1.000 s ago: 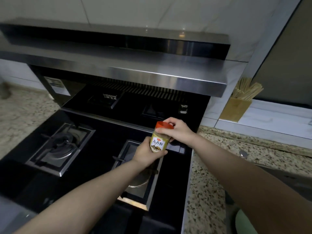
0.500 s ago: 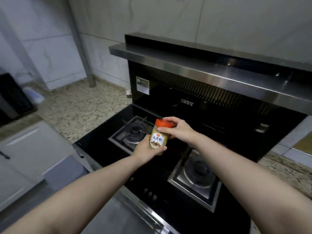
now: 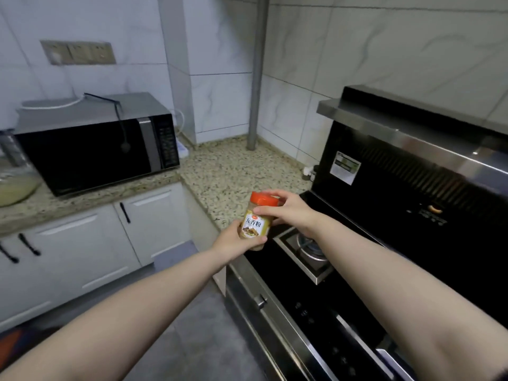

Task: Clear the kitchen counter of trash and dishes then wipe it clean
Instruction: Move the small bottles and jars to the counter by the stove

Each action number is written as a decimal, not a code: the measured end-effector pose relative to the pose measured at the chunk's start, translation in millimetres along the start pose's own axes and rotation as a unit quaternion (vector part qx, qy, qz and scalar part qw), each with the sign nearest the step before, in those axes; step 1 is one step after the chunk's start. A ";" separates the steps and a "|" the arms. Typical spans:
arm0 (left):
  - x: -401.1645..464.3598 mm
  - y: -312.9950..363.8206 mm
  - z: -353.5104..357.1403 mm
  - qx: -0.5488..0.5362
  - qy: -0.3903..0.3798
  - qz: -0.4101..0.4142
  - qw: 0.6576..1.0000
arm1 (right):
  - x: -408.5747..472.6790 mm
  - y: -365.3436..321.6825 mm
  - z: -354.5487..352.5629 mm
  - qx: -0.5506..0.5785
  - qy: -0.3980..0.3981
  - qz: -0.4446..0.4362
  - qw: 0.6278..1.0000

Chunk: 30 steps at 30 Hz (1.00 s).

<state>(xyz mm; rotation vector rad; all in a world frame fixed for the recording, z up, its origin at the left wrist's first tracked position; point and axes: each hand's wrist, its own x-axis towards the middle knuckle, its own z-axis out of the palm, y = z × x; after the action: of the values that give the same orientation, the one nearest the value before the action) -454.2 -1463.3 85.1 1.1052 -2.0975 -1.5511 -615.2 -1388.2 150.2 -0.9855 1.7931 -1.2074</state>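
While the left hand (image 3: 233,240) wraps its fingers and thumb round the lower body of the spice jar (image 3: 257,221), the right hand (image 3: 286,211) closes fingertips on the jar's orange lid (image 3: 264,199) and upper shoulder, so both hands are fully taken up with this one thing and nothing else. That two-handed hold reads as a steadying grip from below and a turning or checking grip from above (the lid looks seated, though whether it is tight cannot be told). Held upright and in the air, the jar keeps its powder from spilling. It hangs just off the near left corner of the stove (image 3: 357,270), above the floor gap rather than over a burner (image 3: 309,247), which suggests it is being carried away from the cooking surface. Left of the stove lies a bare stretch of speckled counter (image 3: 233,171), a likely spot to set it down. Further left of the stove, along the adjoining run of counter, sits the microwave (image 3: 96,144), and beyond that a bowl (image 3: 16,185) of something pale at the frame's edge, probably one of the dishes yet to be cleared.
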 end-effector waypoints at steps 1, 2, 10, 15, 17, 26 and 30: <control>1.8 -2.0 -5.4 -0.010 0.003 -0.003 1.000 | 6.3 -2.5 4.2 -0.001 -0.009 0.002 1.000; 7.3 -5.5 -13.7 -0.019 0.005 -0.010 1.000 | 18.1 -4.7 11.3 0.001 -0.020 0.003 1.000; 110.7 -28.8 -69.4 -0.071 -0.004 -0.009 0.997 | 141.1 -1.2 33.2 0.020 -0.050 0.013 0.998; 199.0 -25.6 -97.1 -0.050 -0.040 -0.018 0.998 | 216.8 8.9 24.4 0.061 -0.021 0.036 0.997; 230.4 -24.2 -97.2 -0.031 -0.060 -0.008 0.998 | 239.7 10.1 12.4 0.051 -0.018 0.044 0.998; 351.8 -15.8 -47.1 -0.047 -0.136 0.005 0.990 | 294.6 25.9 -48.2 -0.003 0.074 0.062 0.995; 412.1 -15.7 -17.3 -0.032 -0.167 0.005 0.985 | 314.9 54.1 -68.1 -0.024 0.130 0.088 0.987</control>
<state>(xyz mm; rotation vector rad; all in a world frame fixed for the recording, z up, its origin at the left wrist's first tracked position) -707.0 -1777.7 -2.1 0.8580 -2.2347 -1.8957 -819.4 -1629.4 67.3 -0.7029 2.0729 -1.2303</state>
